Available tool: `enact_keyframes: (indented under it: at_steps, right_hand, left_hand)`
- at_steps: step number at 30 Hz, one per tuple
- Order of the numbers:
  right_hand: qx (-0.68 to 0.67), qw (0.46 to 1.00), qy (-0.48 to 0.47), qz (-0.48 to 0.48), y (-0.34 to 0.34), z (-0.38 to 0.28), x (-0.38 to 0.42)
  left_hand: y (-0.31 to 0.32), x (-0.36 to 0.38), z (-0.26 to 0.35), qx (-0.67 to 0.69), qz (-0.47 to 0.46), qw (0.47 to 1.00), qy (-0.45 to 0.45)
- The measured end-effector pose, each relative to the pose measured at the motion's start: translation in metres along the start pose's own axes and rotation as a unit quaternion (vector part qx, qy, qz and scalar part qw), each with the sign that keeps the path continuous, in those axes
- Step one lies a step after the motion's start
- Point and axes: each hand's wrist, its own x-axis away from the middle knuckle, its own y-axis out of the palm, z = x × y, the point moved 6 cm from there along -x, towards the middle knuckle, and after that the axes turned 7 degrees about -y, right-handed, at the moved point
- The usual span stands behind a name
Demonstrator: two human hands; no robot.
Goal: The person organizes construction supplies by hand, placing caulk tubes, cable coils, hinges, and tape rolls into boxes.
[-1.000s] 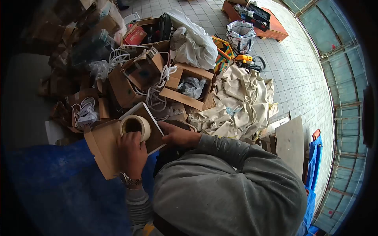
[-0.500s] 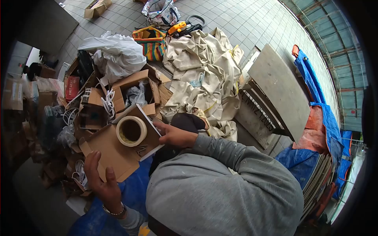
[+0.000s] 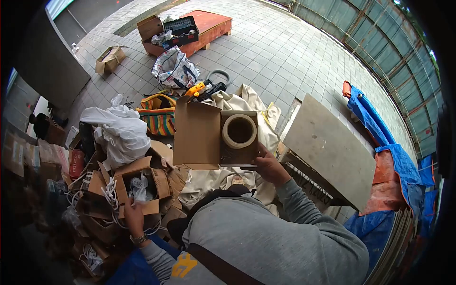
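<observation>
Head view shows the right hand (image 3: 267, 165) holding up a flat cardboard box (image 3: 214, 135) by its lower right edge, fingers pinching the card from beneath, with one flap folded open to the left. A roll of tape (image 3: 240, 131) rests on the box's upper right part, loose as far as I can tell. The card looks light and fairly stiff but would likely flex at the fold, and the roll could slide off if the box tips; a steadier hold would be under the panel that carries the roll, or a second hand on the open flap. The left hand (image 3: 133, 214) is low on the left, fingers curled around the rim of an open carton (image 3: 142, 183) among white cables (image 3: 111, 190); how tightly it grips I cannot tell. Cartons and a white bag (image 3: 121, 133) crowd the left. A grey board (image 3: 332, 147) leans near on the right. Clear tiled floor (image 3: 285, 52) lies ahead.
</observation>
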Motion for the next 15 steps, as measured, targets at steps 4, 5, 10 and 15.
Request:
enact_keyframes:
  at_steps: [4,5,10,15]
  right_hand:
    - [0.004,0.993,-0.034,0.109,-0.117,-0.054,-0.001]
    - [0.008,0.989,-0.048,0.137,-0.135,-0.070,0.005]
    - [-0.040,0.967,-0.085,0.237,-0.217,-0.104,0.012]
    - [-0.043,0.926,-0.179,0.328,-0.310,-0.127,-0.005]
  left_hand:
    - [0.182,-0.018,0.122,0.001,-0.149,0.983,0.105]
    - [0.218,-0.025,0.133,0.029,-0.208,0.970,0.122]
    - [0.306,-0.097,0.026,0.086,-0.299,0.937,-0.161]
    - [0.324,-0.076,-0.032,-0.493,-0.440,0.744,0.097]
